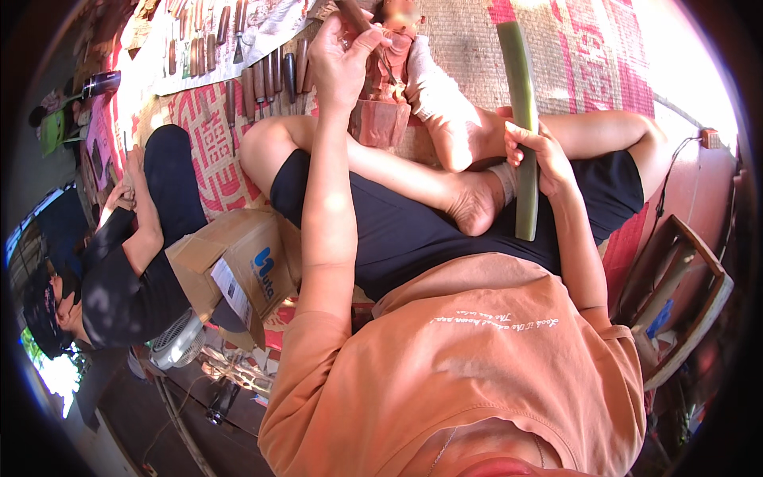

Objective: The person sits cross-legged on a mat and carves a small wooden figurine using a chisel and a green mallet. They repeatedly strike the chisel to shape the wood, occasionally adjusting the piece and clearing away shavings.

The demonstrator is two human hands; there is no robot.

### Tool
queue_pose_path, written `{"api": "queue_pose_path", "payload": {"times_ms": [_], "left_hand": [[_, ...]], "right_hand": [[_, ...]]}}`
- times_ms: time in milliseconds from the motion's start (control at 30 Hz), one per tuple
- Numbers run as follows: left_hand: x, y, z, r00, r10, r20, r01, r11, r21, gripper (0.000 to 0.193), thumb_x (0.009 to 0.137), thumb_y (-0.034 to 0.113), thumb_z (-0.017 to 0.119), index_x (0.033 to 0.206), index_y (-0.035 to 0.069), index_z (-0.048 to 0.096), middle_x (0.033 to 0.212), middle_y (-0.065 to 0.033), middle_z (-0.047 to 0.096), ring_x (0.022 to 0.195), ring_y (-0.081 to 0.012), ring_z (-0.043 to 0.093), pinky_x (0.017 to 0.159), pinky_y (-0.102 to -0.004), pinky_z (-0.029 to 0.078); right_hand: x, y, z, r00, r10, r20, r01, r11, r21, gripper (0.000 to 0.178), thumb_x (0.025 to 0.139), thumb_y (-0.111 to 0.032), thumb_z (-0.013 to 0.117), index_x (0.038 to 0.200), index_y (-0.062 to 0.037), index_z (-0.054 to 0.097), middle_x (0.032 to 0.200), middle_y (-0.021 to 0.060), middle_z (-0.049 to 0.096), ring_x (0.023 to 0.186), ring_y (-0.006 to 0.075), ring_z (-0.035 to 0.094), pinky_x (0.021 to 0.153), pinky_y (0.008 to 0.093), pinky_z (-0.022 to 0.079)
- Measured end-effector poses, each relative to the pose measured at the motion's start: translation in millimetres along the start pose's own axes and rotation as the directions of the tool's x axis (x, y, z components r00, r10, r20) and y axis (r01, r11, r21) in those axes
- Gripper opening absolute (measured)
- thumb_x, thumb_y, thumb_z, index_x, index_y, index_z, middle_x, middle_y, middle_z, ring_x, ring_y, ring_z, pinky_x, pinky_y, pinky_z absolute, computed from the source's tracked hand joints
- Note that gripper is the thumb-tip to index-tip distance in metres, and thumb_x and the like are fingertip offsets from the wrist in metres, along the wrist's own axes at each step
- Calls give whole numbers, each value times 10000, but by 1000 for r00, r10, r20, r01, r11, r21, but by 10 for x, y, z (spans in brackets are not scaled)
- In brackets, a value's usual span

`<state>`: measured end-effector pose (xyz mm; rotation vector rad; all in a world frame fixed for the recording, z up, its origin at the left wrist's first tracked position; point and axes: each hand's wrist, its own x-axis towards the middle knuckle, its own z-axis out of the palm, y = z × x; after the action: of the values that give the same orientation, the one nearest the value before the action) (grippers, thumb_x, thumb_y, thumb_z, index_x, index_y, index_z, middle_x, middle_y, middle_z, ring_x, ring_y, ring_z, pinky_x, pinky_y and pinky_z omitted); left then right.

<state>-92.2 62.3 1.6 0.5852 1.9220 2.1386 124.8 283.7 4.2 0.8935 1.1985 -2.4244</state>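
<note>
Head-worn fisheye view, facing down, close above orange shirt [485, 374]; woven mat [461, 49] farther off

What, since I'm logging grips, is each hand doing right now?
Left hand: closed, holding a brown-handled tool.
Right hand: closed around a long green bar.

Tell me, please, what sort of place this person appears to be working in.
Probably a wood-carving workspace: there is a carved reddish figure by the left hand, rows of wooden-handled tools at upper left, and a woven mat beneath.
</note>
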Motion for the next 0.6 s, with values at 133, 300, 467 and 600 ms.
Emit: {"api": "queue_pose_path", "payload": {"times_ms": [133, 300, 467, 600], "left_hand": [[-61, 67, 60, 987, 85, 135, -114, 967, 229, 227, 868, 24, 661, 1065, -35, 566, 878, -85, 656, 784, -162, 671, 703, -248, 526], [-56, 137, 200, 988, 54, 145, -95, 952, 293, 211, 865, 39, 671, 1040, -37, 580, 865, -82, 661, 798, -153, 676, 709, -253, 528], [69, 68, 155, 994, -16, 106, -12, 968, 251, 219, 856, 31, 676, 1037, -44, 577, 870, -102, 659, 764, -161, 682, 713, -258, 533], [156, 0, 91, 994, -53, 92, 32, 977, 213, 232, 856, 16, 664, 1055, -46, 563, 869, -107, 655, 742, -172, 682, 697, -278, 558]], "right_hand": [[2, 2, -3, 1000, 10, -1, -10, 1000, 5, 341, 897, -127, 621, 1191, -8, 498, 703, 2, 494, 567, 73, 464, 526, 207, 409], [9, 8, -18, 1000, 3, -3, -3, 1000, -6, 341, 895, -128, 624, 1189, -9, 498, 705, 1, 498, 567, 71, 465, 525, 205, 410], [-1, 0, -11, 1000, 4, 0, -4, 1000, -3, 340, 892, -127, 626, 1186, -9, 500, 705, 1, 498, 565, 70, 465, 525, 206, 412], [13, 12, -18, 1000, 3, 6, -3, 1000, 1, 340, 891, -127, 627, 1185, -10, 502, 702, 0, 498, 564, 69, 465, 525, 206, 413]]}}
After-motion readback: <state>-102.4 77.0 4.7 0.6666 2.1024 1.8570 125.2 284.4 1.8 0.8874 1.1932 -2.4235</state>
